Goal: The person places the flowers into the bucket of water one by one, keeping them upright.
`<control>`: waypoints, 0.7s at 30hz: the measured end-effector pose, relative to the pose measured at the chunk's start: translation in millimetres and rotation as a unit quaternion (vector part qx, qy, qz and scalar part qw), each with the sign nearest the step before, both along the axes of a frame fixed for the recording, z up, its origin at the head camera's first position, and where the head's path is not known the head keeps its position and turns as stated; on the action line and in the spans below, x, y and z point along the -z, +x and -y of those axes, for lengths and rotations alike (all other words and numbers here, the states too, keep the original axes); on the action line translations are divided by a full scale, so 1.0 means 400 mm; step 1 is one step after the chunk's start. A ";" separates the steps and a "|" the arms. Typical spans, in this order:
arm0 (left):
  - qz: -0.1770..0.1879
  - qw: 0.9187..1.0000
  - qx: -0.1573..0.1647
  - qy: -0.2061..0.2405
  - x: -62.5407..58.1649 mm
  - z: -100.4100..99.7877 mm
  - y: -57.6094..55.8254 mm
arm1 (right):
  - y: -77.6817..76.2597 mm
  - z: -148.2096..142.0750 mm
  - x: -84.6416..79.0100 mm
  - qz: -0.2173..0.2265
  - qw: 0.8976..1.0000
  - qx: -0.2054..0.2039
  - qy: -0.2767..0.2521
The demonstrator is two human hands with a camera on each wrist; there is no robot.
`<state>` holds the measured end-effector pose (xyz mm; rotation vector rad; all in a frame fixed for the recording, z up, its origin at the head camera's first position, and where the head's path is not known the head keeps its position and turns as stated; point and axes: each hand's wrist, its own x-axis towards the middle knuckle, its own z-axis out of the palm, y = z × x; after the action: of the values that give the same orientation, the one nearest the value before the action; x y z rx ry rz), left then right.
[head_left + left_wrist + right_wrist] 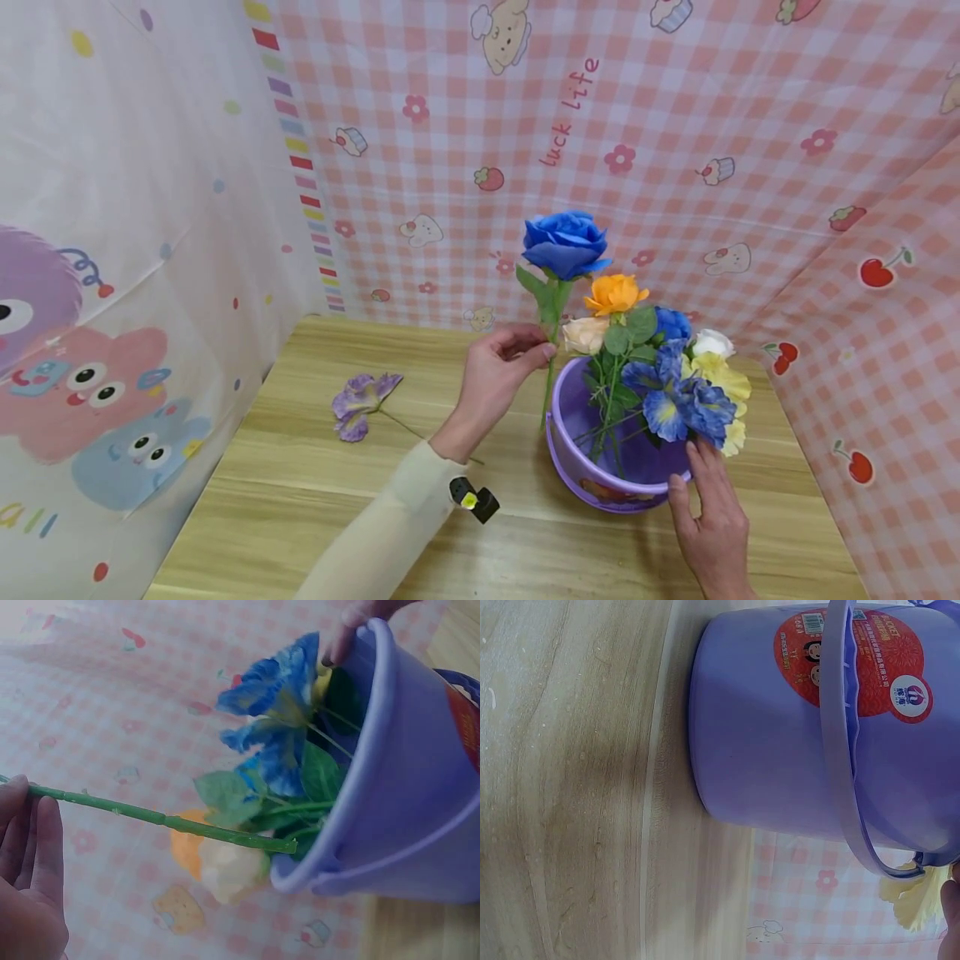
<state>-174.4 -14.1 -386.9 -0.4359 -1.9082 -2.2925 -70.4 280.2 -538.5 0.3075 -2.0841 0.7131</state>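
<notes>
My left hand (pixel 495 379) pinches the green stem of a large blue rose (pixel 565 244) between thumb and fingers. The rose stands upright at the left of a purple bucket (pixel 558 454). In the left wrist view the stem's cut end (pixel 289 845) overlaps the bucket's opening. My right hand (pixel 714 525) holds the bucket's rim at the near right side. Inside the bucket are an orange flower (pixel 617 293), a peach rose (pixel 585 335), a blue iris (pixel 667 408), another blue flower (pixel 672 323), a white flower (pixel 712 342) and yellow flowers (pixel 723 379).
A purple iris (pixel 363 404) lies on the wooden table (pixel 300 517) to the left, its stem running toward the left forearm. A pink checked cloth (pixel 450 125) hangs behind the table and at the right. The bucket's handle (pixel 840 735) hangs down along its side.
</notes>
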 end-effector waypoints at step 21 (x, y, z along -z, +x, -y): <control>-0.021 1.000 0.011 -0.018 0.010 -0.099 -0.033 | -0.002 -0.005 0.001 -0.003 1.000 -0.002 0.006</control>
<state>-187.6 25.5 -390.7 -0.5072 -1.9383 -2.2474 -71.1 282.2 -539.0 0.3206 -2.0826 0.7010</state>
